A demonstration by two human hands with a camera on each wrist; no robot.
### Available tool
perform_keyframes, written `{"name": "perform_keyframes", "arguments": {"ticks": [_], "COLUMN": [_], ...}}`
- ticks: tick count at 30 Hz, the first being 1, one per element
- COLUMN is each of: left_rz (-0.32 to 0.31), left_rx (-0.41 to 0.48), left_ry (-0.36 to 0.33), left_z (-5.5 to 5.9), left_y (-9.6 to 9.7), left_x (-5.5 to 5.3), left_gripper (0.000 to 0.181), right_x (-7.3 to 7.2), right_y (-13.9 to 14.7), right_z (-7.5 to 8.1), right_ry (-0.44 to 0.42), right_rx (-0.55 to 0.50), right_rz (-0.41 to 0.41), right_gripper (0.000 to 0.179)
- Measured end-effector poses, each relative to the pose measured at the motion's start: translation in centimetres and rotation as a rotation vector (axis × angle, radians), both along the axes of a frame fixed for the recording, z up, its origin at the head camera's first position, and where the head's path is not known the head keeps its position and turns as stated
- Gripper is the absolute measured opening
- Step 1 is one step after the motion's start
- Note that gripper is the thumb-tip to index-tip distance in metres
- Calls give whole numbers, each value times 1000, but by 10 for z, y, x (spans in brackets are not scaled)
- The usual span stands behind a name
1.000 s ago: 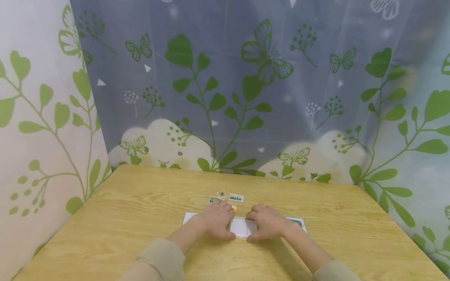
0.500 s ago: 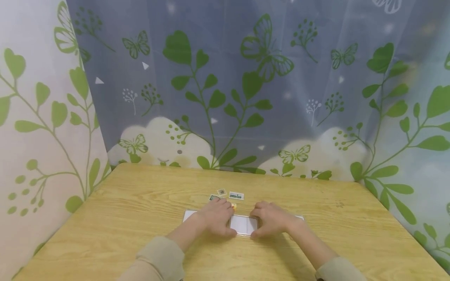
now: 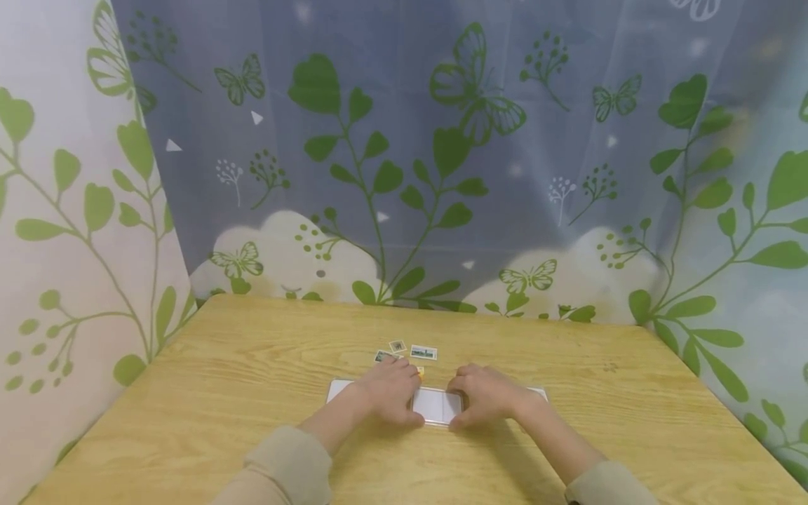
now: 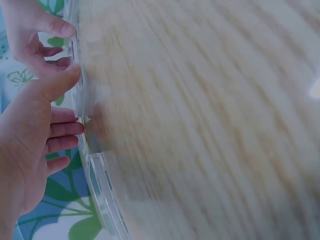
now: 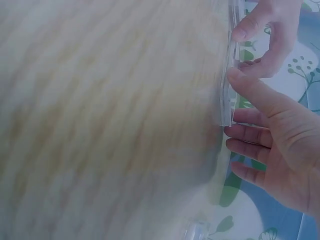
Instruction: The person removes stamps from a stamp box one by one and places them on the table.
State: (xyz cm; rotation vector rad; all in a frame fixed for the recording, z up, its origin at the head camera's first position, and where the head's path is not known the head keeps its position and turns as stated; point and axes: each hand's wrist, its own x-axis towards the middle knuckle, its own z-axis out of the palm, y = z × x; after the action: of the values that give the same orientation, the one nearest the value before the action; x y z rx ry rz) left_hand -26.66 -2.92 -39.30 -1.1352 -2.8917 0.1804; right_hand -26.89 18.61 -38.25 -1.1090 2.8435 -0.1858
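Observation:
A flat clear plastic case (image 3: 435,407) with a white inside lies on the table between my two hands in the head view. My left hand (image 3: 386,394) holds its left end, thumb at the near edge and fingers on the far side. At the right end, my right hand (image 3: 485,396) grips it the same way. The left wrist view shows the case's thin clear edge (image 4: 76,60) between thumb and fingers. In the right wrist view, the right thumb meets the clear edge (image 5: 226,95). Both hands cover parts of the case.
Another flat white case (image 3: 338,387) shows past the left wrist, and a third case (image 3: 539,393) past the right one. Beyond the hands lie several small stamps, among them a wide one (image 3: 423,352). A patterned curtain (image 3: 404,175) stands behind the wooden table (image 3: 278,337).
My right hand has shifted slightly right and back, now covering the blue picture seen earlier on the right-hand case. My left hand stays almost still, and the view tilts slightly.

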Motion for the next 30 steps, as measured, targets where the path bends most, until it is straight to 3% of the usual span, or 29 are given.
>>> {"name": "perform_keyframes", "arguments": {"ticks": [8, 17, 24, 30], "left_rz": [6, 50, 107, 142], "left_rx": [30, 14, 81, 190], "left_ry": [-22, 0, -51, -84], "left_z": [-3, -2, 9, 22], "left_y": [4, 4, 3, 8], "left_x": [7, 5, 6, 6], "left_gripper": [50, 58, 59, 71], "right_x": [4, 2, 0, -3], "right_y": [-2, -2, 9, 30], "right_z": [-1, 2, 5, 15], "right_ry": [-73, -75, -154, -159], "right_rx": [-11, -18, -78, -131], "right_rz": [7, -23, -19, -56], "right_gripper": [50, 54, 69, 64]}}
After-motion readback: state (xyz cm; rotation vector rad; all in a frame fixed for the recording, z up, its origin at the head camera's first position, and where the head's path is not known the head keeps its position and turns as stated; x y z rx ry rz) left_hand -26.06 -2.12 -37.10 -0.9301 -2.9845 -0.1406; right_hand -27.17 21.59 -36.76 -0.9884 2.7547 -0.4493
